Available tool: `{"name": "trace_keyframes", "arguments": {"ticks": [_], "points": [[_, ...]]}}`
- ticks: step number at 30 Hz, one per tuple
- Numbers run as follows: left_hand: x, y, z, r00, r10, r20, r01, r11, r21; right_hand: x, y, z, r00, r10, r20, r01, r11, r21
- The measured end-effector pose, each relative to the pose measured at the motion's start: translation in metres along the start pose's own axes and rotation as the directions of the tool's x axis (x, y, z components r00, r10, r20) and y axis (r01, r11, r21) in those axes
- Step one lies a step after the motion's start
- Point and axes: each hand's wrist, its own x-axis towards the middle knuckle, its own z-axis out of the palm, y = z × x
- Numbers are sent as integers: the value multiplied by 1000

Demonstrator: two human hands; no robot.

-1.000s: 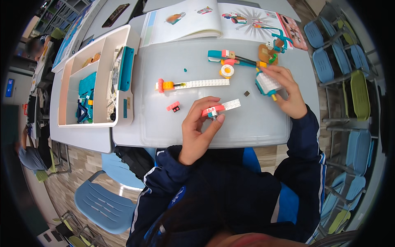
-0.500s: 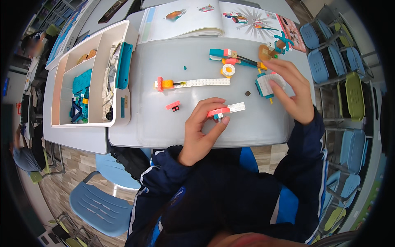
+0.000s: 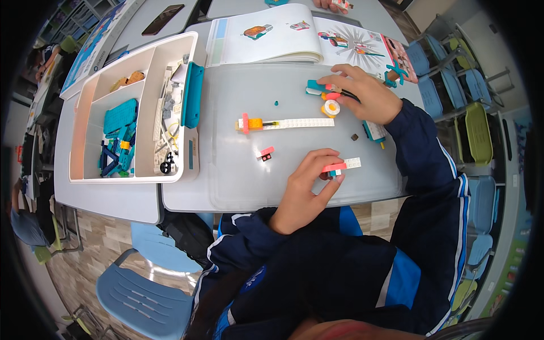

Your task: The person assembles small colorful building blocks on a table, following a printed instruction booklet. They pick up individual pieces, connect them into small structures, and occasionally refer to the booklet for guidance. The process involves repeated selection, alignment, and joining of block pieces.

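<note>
My left hand (image 3: 306,198) pinches a small brick build (image 3: 335,168) of pink, white and teal pieces, with a white studded plate poking out to the right. My right hand (image 3: 371,95) reaches over a teal, pink and black brick assembly (image 3: 318,88), fingers apart with their tips at it; whether they grip cannot be made out. Beside that assembly sits a white and yellow round piece (image 3: 330,108). A teal block build with a yellow axle (image 3: 374,131) lies below my right wrist. Left of centre rests a long white studded beam (image 3: 306,122) with yellow and pink bricks at its end.
A white sorting box (image 3: 191,161) holding loose bricks stands left. An open instruction booklet (image 3: 266,42) lies along the back. Small loose pieces include a pink and black one (image 3: 266,153), a dark brick (image 3: 355,137) and a teal peg (image 3: 276,103). Another person's hand (image 3: 331,5) shows at the far edge.
My right hand has gone from the teal and white block build leftward and away from me to the teal, pink and black assembly. My left hand keeps its small build. The whole view has shifted slightly.
</note>
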Motion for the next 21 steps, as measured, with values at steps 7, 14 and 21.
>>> {"name": "trace_keyframes", "arguments": {"ticks": [7,14,21], "points": [[-2,-2,-1,999,34,3,-34,998,-49,15,4,-7,990,-56,131,43,994,103],[-3,-5,-2,998,63,11,-62,997,-40,33,10,-1,978,-166,123,154,983,101],[-4,-6,-3,997,79,21,-78,997,-22,35,15,1,973,-208,101,219,968,-119]]}}
